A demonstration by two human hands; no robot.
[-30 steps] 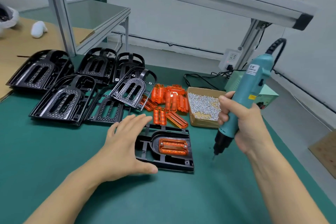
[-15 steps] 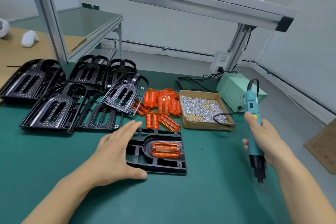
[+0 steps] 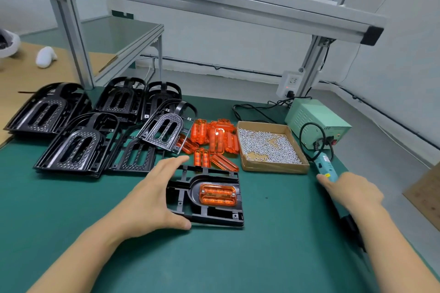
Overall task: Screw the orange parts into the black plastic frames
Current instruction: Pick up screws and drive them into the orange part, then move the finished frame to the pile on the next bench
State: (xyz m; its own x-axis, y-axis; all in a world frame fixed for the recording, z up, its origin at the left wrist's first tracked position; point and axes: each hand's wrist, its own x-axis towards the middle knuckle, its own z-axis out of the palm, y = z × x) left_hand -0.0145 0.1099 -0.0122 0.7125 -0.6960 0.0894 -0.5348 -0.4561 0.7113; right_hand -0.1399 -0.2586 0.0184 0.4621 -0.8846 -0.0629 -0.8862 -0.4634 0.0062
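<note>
Done: one orange part sitting screwed in the frame.
Left: orange pile, black stack waiting.
Grip: left hand spreading wide on the frame; right hand holding the driver.

The left hand rests on the frame holding an orange part. At 3 o'clock, the right hand holds a screwdriver low over the counter. Screws' box sits at 1 o'clock.

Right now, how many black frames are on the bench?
7 visible: one frame at the left hand; six behind: far left, front left, front middle, tilted one, two at back. Stacks may hide more.
</note>
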